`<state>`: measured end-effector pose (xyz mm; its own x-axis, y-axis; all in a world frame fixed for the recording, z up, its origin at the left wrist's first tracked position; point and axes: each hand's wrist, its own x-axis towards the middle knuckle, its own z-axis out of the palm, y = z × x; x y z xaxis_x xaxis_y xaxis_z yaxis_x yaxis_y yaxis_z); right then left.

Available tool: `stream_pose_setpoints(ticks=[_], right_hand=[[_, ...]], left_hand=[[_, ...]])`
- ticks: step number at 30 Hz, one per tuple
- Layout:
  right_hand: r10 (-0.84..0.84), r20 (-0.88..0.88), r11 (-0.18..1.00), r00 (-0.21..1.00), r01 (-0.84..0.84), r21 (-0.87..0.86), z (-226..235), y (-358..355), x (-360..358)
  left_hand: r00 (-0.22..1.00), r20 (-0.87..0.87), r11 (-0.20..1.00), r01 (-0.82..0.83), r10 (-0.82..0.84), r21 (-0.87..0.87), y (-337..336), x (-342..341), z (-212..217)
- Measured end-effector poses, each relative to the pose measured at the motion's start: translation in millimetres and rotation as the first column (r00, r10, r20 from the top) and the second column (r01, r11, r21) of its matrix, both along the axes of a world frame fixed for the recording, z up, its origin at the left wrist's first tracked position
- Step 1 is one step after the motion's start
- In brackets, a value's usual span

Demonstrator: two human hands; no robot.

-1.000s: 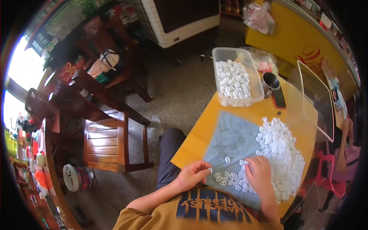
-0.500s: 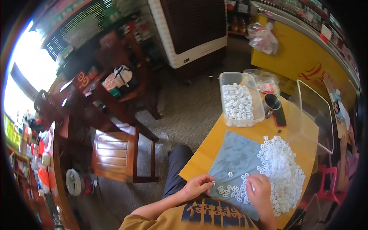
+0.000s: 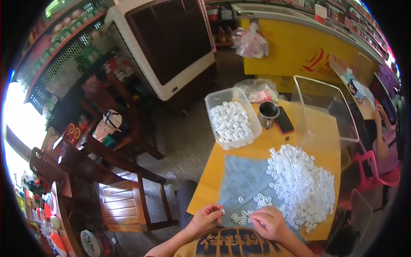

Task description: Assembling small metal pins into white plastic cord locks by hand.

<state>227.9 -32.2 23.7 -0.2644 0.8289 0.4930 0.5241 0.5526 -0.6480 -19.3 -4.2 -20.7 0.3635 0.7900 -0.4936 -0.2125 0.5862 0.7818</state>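
My left hand is closed in a pinch at the near edge of a blue-grey cloth, with a small white two-holed plastic piece between thumb and forefinger. To its right, my right hand has its fingertips drawn together over the cloth; whatever they hold is hidden. Several loose pieces of the same kind lie between the two hands. A large heap of white pieces covers the right part of the cloth and the table. Beyond the cloth, a clear plastic tub holds many more.
On the yellow table stand a metal cup, a dark phone and a clear plastic bin on its side. A wooden chair is at the left. Another person's arm shows at the far right, near a pink chair.
The whole view has turned, shifting the table leftward in the picture. My right hand has moved nearer my left, beside the loose pieces. The left hand keeps its pinch.
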Motion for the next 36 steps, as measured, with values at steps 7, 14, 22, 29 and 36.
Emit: stream_pose_setpoints(ticks=[7, 14, 22, 29, 36], right_hand=[[0.085, -0.061, 0.996, 0.994, -0.087, -0.036, -2, 7, 2], [0.102, -0.099, 0.994, 0.99, -0.106, -0.035, -8, -4, 1], [0.139, -0.075, 0.99, 0.987, -0.14, -0.012, 5, -9, -4], [0.12, -0.133, 0.99, 0.984, -0.129, -0.059, -4, -6, -1], [0.11, -0.174, 0.981, 0.979, -0.135, -0.137, -15, -4, 1]], left_hand=[[0.997, -0.023, 0.996, -0.066, 0.067, 0.053, 2, -10, 1], [0.996, -0.05, 0.883, -0.037, 0.069, 0.469, 91, 23, 95], [0.99, -0.088, 0.763, 0.139, -0.108, 0.631, 254, 156, 167], [0.998, -0.065, 0.777, 0.044, -0.005, 0.628, 298, 186, 140], [0.992, -0.115, 0.741, 0.034, 0.058, 0.67, 274, 112, 147]])
